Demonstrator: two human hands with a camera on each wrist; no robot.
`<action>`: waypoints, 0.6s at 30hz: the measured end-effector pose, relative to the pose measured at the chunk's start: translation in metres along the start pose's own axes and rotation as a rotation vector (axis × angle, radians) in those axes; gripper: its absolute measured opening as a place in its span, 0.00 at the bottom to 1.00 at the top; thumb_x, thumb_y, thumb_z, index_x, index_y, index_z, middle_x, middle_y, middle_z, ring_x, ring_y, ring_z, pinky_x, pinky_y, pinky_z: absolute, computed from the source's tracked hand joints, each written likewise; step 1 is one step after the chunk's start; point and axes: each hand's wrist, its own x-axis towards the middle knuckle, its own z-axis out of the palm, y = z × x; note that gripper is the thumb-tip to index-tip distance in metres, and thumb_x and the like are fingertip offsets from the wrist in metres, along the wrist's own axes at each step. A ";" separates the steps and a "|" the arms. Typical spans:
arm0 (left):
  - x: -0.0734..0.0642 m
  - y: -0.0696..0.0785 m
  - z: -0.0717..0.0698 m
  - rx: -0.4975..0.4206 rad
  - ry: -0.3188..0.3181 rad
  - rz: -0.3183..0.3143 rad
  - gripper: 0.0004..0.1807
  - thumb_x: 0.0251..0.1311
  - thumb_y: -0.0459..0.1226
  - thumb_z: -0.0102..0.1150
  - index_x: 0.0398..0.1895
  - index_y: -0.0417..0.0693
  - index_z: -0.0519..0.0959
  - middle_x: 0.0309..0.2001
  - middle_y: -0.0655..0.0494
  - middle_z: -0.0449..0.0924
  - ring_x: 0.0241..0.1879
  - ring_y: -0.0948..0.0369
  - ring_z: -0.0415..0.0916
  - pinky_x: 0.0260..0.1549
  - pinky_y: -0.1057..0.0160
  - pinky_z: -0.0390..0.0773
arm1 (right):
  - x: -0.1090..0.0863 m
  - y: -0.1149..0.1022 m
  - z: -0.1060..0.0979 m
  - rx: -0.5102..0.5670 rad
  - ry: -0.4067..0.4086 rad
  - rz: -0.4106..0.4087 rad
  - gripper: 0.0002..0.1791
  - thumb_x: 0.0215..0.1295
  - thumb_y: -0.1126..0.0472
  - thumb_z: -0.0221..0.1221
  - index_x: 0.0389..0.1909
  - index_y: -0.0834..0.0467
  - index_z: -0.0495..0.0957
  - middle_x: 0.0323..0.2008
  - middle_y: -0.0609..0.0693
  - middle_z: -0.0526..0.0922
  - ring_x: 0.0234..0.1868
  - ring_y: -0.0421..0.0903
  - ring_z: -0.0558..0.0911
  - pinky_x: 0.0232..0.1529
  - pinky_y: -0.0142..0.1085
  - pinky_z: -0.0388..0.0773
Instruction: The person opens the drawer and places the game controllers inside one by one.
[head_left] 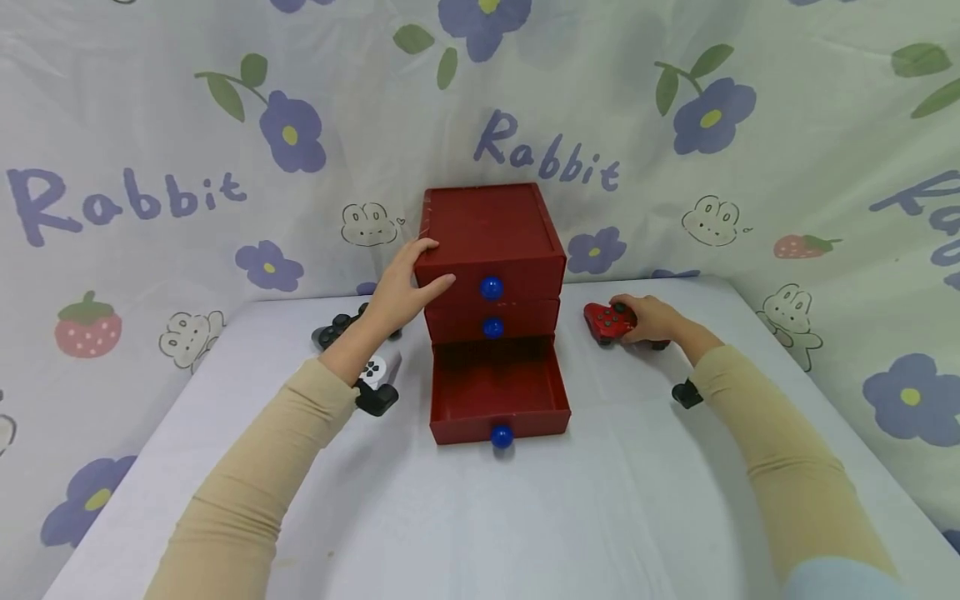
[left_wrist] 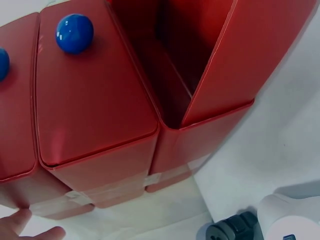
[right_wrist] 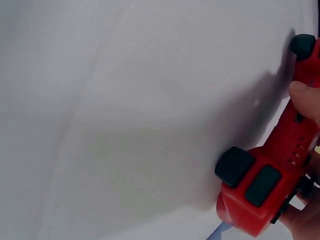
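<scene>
A dark red chest of drawers (head_left: 491, 221) with blue knobs stands at the middle back of the table. Its bottom drawer (head_left: 501, 392) is pulled out, and the inside that shows holds nothing; the two drawers above are closed. My left hand (head_left: 405, 287) rests against the chest's upper left side, fingers spread and straight, thumb toward the front. Over on the right, my right hand (head_left: 654, 321) grips a red game controller (head_left: 603, 323), thumb across its body. In the right wrist view the controller (right_wrist: 255, 192) shows its dark shoulder buttons, with a shadow on the cloth beside it.
Left of the chest lie a black controller (head_left: 341, 327) and a white and black controller (head_left: 378, 392), both partly hidden by my left arm. A dark object (head_left: 686, 393) peeks out by my right sleeve. A patterned curtain (head_left: 360, 125) hangs behind the white-covered table (head_left: 480, 525).
</scene>
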 end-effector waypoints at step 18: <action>0.001 0.000 -0.001 0.007 -0.008 -0.003 0.32 0.45 0.59 0.49 0.54 0.64 0.57 0.60 0.61 0.50 0.54 0.57 0.54 0.46 0.50 0.63 | -0.024 -0.044 -0.017 -0.038 0.085 -0.044 0.37 0.41 0.53 0.61 0.55 0.55 0.60 0.38 0.56 0.75 0.33 0.47 0.71 0.32 0.38 0.69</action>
